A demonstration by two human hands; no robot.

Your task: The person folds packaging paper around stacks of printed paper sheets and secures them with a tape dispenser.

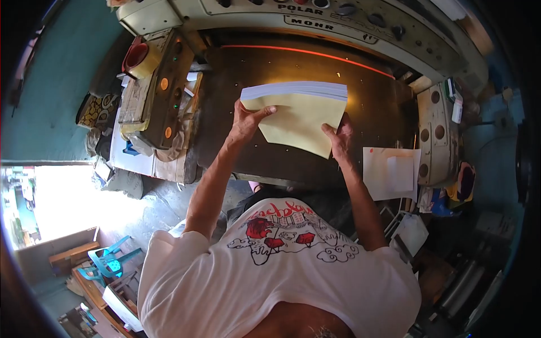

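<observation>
Both hands grip a thick stack of paper (304,115), its top sheet pale yellow and its far edge showing many white-blue layers. My left hand (247,120) clasps the left side, thumb lying on the yellow sheet and fingers hidden beneath. On the right side my right hand (340,138) has its thumb on top, the other fingers under and behind the edge. The stack is tilted and slightly curved, held over the dark metal bed (225,163) of a cutting machine. A red light line (304,54) crosses the bed behind it.
A machine housing (332,22) marked POLAR MOHR spans the back. Left of the bed are a control panel (169,96) and a yellow-red container (141,58). At right, white sheets (391,174) lie beside a side block (437,135). A turquoise plastic chair (110,262) stands lower left.
</observation>
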